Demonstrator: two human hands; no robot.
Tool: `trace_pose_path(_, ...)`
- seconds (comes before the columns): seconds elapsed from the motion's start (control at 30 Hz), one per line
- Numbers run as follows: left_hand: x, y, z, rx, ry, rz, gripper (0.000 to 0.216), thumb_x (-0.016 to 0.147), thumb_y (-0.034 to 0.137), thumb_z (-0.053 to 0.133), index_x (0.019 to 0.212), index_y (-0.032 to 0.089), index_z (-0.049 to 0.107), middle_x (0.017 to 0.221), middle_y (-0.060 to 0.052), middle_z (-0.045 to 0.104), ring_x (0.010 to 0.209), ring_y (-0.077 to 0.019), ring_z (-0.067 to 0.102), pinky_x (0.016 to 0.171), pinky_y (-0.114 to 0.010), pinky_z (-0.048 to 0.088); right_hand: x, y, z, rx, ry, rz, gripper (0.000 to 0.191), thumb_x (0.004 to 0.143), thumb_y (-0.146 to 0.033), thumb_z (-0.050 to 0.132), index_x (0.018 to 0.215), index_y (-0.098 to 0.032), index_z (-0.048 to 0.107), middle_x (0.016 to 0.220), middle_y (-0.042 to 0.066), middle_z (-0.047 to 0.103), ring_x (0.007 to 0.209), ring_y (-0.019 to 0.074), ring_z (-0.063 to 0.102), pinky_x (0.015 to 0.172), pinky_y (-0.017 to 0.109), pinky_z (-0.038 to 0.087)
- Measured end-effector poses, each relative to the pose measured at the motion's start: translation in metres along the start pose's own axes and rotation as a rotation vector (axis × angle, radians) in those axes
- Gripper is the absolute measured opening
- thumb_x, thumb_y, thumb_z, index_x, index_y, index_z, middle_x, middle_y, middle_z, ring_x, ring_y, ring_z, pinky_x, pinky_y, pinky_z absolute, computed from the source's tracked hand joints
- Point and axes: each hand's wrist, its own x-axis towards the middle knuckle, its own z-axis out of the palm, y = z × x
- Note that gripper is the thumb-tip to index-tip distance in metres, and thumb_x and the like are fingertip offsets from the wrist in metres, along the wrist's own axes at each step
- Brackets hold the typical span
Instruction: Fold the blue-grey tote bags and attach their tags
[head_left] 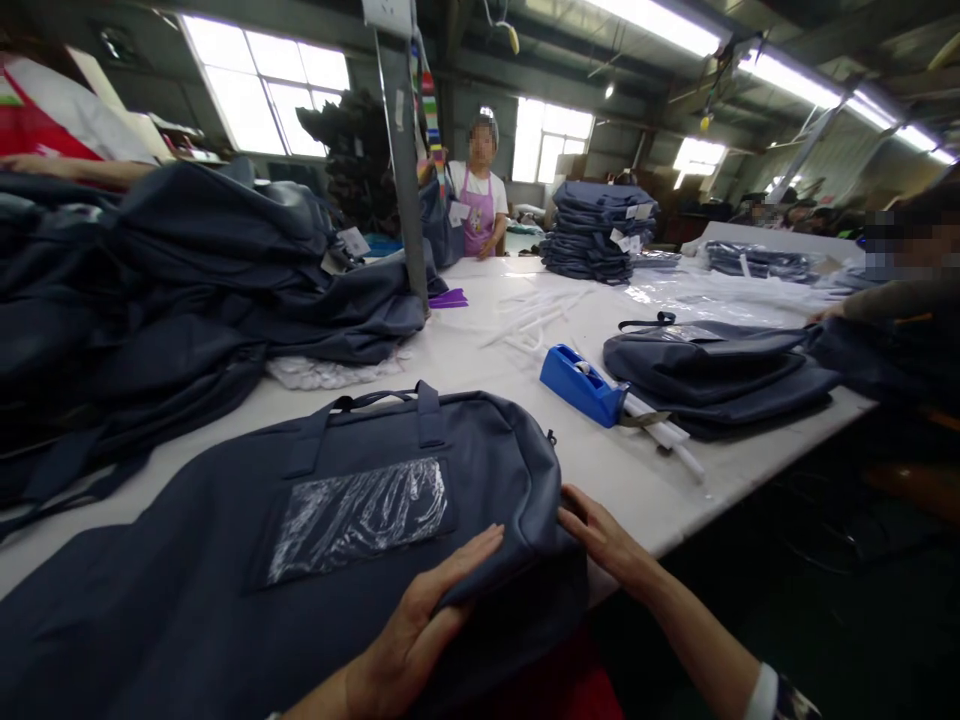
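Observation:
A large dark blue bag with a clear plastic window lies flat on the white table right in front of me. My left hand rests flat on its near right corner, fingers stretched out and together. My right hand touches the bag's right edge, its fingers extended against the fabric. Neither hand grips anything that I can see. The bag's carry handle points away from me.
A heap of the same blue bags fills the left. A blue tape dispenser and another bag lie to the right, by a person's arm. A stacked pile and a person in a pink apron are behind a grey post.

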Motion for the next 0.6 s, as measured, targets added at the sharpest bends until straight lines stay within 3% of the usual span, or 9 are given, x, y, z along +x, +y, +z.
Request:
trace_pose_path(0.13,0.002,0.000,0.000,0.055,-0.045,0.031,0.052,0.102,0.037,0.036,0.153,0.026,0.033,0.161,-0.003,0.027,0.149,-0.0274,0.022,0.125,-0.047,0.016,0.001,-0.015,0.014,0.157,-0.080,-0.026,0.045,0.091,-0.053,0.059,0.125,-0.023,0.061,0.127,0.007,0.064,0.121,0.0258,0.055,0.109,0.041,0.037)
trace_pose_path(0.23,0.002,-0.001,0.000,0.102,-0.069,0.050,0.052,0.102,0.036,0.036,0.153,0.026,0.032,0.162,-0.003,0.026,0.150,-0.0272,0.020,0.125,-0.047,0.016,0.007,-0.017,0.023,0.169,0.002,-0.014,0.046,0.087,-0.051,0.065,0.122,-0.021,0.063,0.121,0.006,0.067,0.114,0.0260,0.058,0.102,0.039,0.044)
trace_pose_path(0.33,0.002,-0.002,0.001,0.112,-0.058,0.062,0.051,0.103,0.034,0.035,0.153,0.027,0.032,0.161,-0.003,0.027,0.149,-0.0260,0.022,0.125,-0.046,0.016,0.012,-0.016,0.027,-0.022,0.120,-0.013,0.040,0.085,-0.056,0.064,0.103,-0.020,0.068,0.099,0.004,0.071,0.092,0.0237,0.063,0.081,0.032,0.049)
trace_pose_path(0.47,0.001,-0.001,0.001,0.088,-0.009,0.052,0.050,0.104,0.032,0.035,0.153,0.029,0.032,0.161,-0.002,0.029,0.149,-0.0233,0.025,0.125,-0.043,0.017,0.009,-0.014,0.014,-0.558,0.315,-0.141,0.049,0.092,-0.060,0.046,0.068,-0.020,0.060,0.063,0.003,0.058,0.061,0.0176,0.052,0.062,0.030,0.036)
trace_pose_path(0.53,0.001,0.000,0.001,0.080,0.011,0.041,0.050,0.104,0.031,0.034,0.153,0.028,0.032,0.160,-0.002,0.030,0.148,-0.0231,0.026,0.125,-0.043,0.018,0.007,-0.009,0.002,-0.632,0.367,-0.168,0.050,0.093,-0.060,0.043,0.068,-0.021,0.060,0.059,0.002,0.053,0.058,0.0164,0.048,0.061,0.030,0.033)
trace_pose_path(0.6,0.002,0.000,0.003,0.113,0.005,0.031,0.050,0.103,0.029,0.035,0.153,0.028,0.033,0.159,-0.002,0.032,0.148,-0.0229,0.027,0.124,-0.043,0.020,0.007,0.000,-0.009,-0.560,0.373,-0.153,0.050,0.092,-0.062,0.044,0.067,-0.021,0.059,0.060,0.001,0.051,0.060,0.0160,0.047,0.059,0.029,0.032)
